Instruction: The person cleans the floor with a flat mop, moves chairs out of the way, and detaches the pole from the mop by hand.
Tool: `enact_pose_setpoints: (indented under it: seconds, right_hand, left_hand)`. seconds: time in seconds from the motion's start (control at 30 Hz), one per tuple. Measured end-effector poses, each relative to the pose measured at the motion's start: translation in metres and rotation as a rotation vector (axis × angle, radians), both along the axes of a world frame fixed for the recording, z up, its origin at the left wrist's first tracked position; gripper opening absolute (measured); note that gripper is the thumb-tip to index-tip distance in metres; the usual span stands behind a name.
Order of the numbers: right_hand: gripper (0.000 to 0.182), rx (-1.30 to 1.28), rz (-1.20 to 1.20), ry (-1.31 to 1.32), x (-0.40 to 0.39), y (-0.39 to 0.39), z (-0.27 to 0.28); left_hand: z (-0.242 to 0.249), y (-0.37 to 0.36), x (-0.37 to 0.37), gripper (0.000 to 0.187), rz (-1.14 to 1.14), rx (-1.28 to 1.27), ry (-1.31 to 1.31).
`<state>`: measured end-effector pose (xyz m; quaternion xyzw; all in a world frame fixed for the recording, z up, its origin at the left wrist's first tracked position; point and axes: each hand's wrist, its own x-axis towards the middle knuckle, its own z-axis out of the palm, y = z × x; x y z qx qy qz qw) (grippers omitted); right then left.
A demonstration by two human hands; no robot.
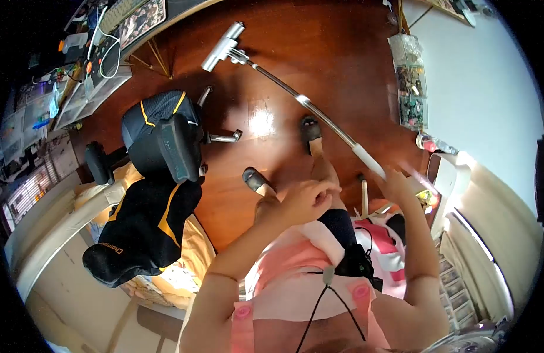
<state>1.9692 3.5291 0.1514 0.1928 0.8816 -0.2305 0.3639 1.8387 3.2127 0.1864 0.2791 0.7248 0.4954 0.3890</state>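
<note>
A mop point(328, 120) with a metal pole and a white grip slants across the wooden floor, its flat silver head point(223, 47) lying on the boards at the top. My right hand point(394, 183) is wrapped round the white upper end of the pole. In front of my body, my left hand point(310, 201) is raised with its fingers curled together; it is apart from the pole, and nothing shows in it. Below my hands are my legs in black slippers point(310, 129) and a pink garment.
A black and yellow office chair point(180, 147) stands on the left, beside a desk point(172, 16). Clear boxes point(413, 88) line the wall at the right. A bed with orange bedding point(192, 253) is at the lower left, and a white box point(450, 182) stands right of my right hand.
</note>
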Motion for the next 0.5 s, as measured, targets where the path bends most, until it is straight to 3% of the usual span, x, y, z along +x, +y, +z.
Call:
enact_pose_setpoints:
  seconds: [0.07,0.1,0.13,0.2,0.27,0.33,0.37,0.4,0.47,0.5]
  right_hand:
    - [0.049,-0.017,-0.109,-0.085,0.064,-0.022,0.042]
    - [0.046,-0.130,-0.321,-0.211,0.057,-0.054,0.106]
    - [0.044,-0.127,-0.229,-0.155,0.126,-0.063,0.102]
    - [0.044,-0.112,-0.455,-0.499,0.168,-0.121,0.157]
    - [0.039,-0.233,-0.713,-0.517,0.209,-0.178,0.201]
    - [0.035,-0.344,-0.881,-0.461,0.232,-0.217,0.243]
    - [0.035,-0.294,-0.845,-0.333,0.281,-0.229,0.238]
    - [0.030,-0.101,-0.609,-0.108,0.296,-0.242,0.239]
    - [0.032,-0.113,-0.917,-0.290,0.288,-0.255,0.238]
    - [0.033,-0.098,-0.936,-0.280,0.278,-0.261,0.224]
  left_hand:
    - [-0.009,-0.004,0.013,0.027,-0.075,-0.041,0.118]
    - [-0.017,-0.003,0.024,0.033,-0.121,-0.095,0.199]
    - [-0.026,0.003,0.042,0.043,-0.055,-0.031,0.322]
    - [-0.021,0.017,0.066,0.055,-0.197,0.119,0.691]
    - [-0.015,0.025,0.101,0.057,-0.412,0.419,0.737]
    - [-0.010,0.037,0.151,0.054,-1.173,0.122,0.548]
    - [-0.016,0.037,0.176,0.044,-1.254,0.115,0.482]
    - [-0.030,0.034,0.193,0.035,-1.336,0.104,0.418]
    - [-0.062,0.013,0.218,0.025,-1.018,0.331,0.441]
    - [-0.078,0.009,0.214,0.021,-0.855,0.426,0.457]
